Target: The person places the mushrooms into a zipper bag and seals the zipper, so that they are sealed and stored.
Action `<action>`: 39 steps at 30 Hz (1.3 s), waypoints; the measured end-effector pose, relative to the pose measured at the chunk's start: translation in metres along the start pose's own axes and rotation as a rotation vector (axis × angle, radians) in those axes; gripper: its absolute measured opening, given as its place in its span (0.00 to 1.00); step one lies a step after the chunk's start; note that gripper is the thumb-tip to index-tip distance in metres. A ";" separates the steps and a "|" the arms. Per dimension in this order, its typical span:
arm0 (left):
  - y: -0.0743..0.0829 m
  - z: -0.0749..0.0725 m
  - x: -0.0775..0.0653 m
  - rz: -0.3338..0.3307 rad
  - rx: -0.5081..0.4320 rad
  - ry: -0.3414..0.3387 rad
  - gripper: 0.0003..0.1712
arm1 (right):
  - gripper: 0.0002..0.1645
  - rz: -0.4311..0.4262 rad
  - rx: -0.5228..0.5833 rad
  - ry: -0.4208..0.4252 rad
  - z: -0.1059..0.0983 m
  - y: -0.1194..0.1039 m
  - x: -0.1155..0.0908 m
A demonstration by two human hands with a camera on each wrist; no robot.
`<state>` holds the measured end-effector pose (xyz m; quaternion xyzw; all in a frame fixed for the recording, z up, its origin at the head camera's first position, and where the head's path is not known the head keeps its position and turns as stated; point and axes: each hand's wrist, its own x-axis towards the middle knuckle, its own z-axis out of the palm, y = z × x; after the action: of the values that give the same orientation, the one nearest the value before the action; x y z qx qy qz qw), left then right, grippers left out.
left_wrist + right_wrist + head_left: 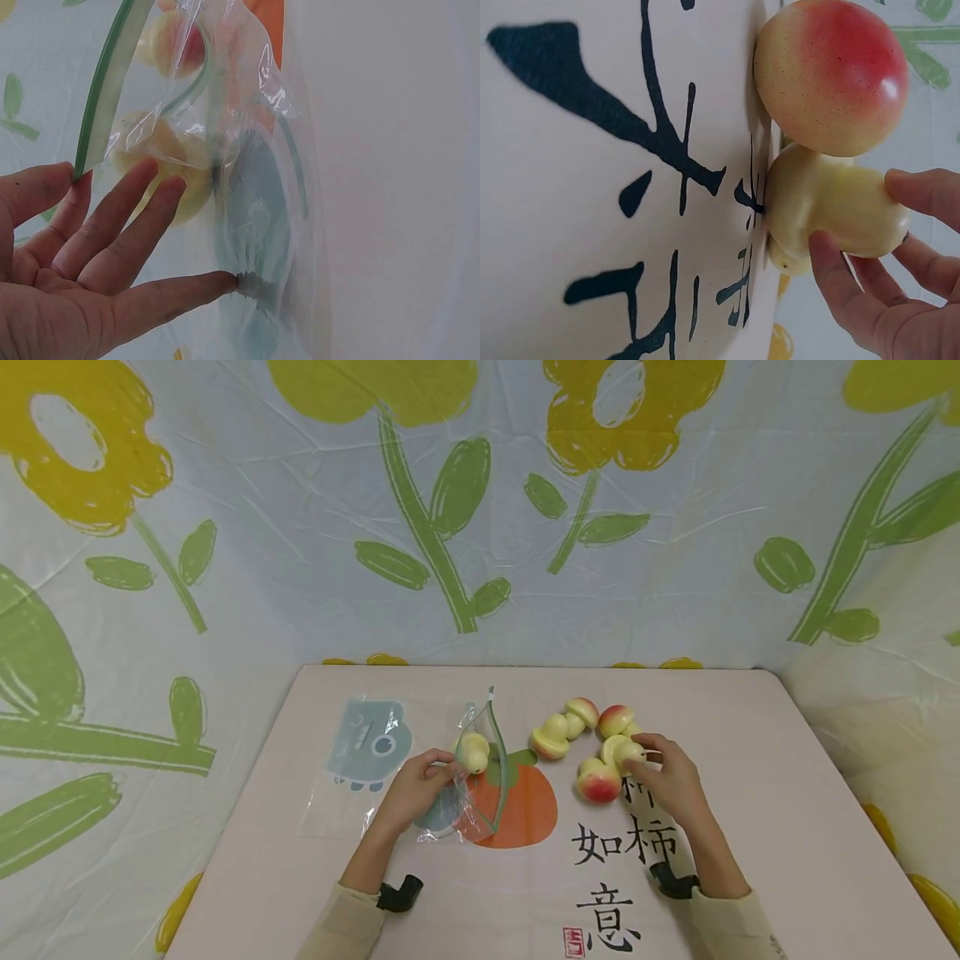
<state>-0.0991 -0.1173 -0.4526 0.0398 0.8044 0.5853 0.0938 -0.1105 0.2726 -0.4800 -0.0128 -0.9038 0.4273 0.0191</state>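
Observation:
My left hand pinches the green-edged mouth of a clear zip bag between thumb and finger, its other fingers spread. The bag lies at the left, printed with a blue cartoon figure. A pale yellow toy mushroom shows through the plastic near the opening. To the right, my right hand holds another toy mushroom by its rounded pale stem, thumb and fingertips about it. Its underside faces up in the head view. Beside it lies a toy mushroom with a red-blushed cap.
Several more toy mushrooms lie just behind, towards the table's back. The pale tabletop bears a printed orange persimmon and black characters. A flower-printed curtain encloses the back and sides.

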 end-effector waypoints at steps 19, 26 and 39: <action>-0.039 0.002 0.017 -0.015 0.012 0.011 0.13 | 0.31 0.061 0.116 0.033 -0.007 0.011 -0.006; -0.038 0.000 0.017 -0.016 0.031 0.002 0.13 | 0.31 0.050 0.264 0.045 -0.009 0.011 -0.007; -0.040 0.002 0.017 -0.006 0.034 0.003 0.13 | 0.30 -0.002 0.789 -0.024 0.000 -0.003 -0.004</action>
<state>-0.1140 -0.1251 -0.4932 0.0382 0.8145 0.5713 0.0935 -0.1069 0.2705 -0.4780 0.0013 -0.6705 0.7418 0.0121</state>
